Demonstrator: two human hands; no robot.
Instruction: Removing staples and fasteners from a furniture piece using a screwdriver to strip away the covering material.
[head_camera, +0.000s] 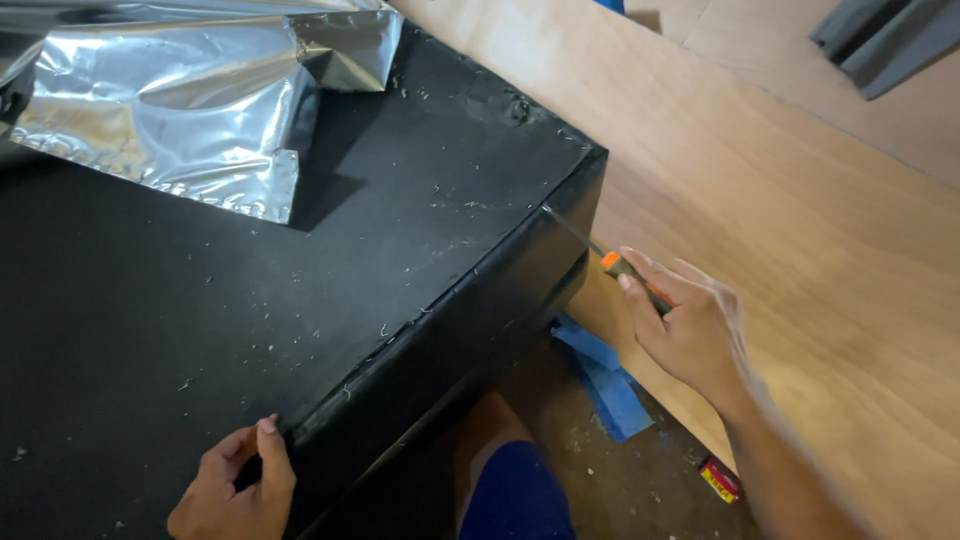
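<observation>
A person bends over a big black box (250, 300) dotted with small shavings. The right hand (685, 330), arm stretched out from the lower right, clenches a screwdriver (610, 262) by its orange and dark handle; the thin shaft slants up-left, its tip touching the box's top edge near the far corner. The left hand (235, 490) curls over the near edge, fingers pressed on the box. Crumpled silver foil (180, 110) lies on the box's far left. A plywood sheet (800, 220) leans behind.

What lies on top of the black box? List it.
On the black box lie crumpled silver foil at the far left and scattered small shavings. The left hand grips its near edge. The surface beneath the foil is hidden.
</observation>
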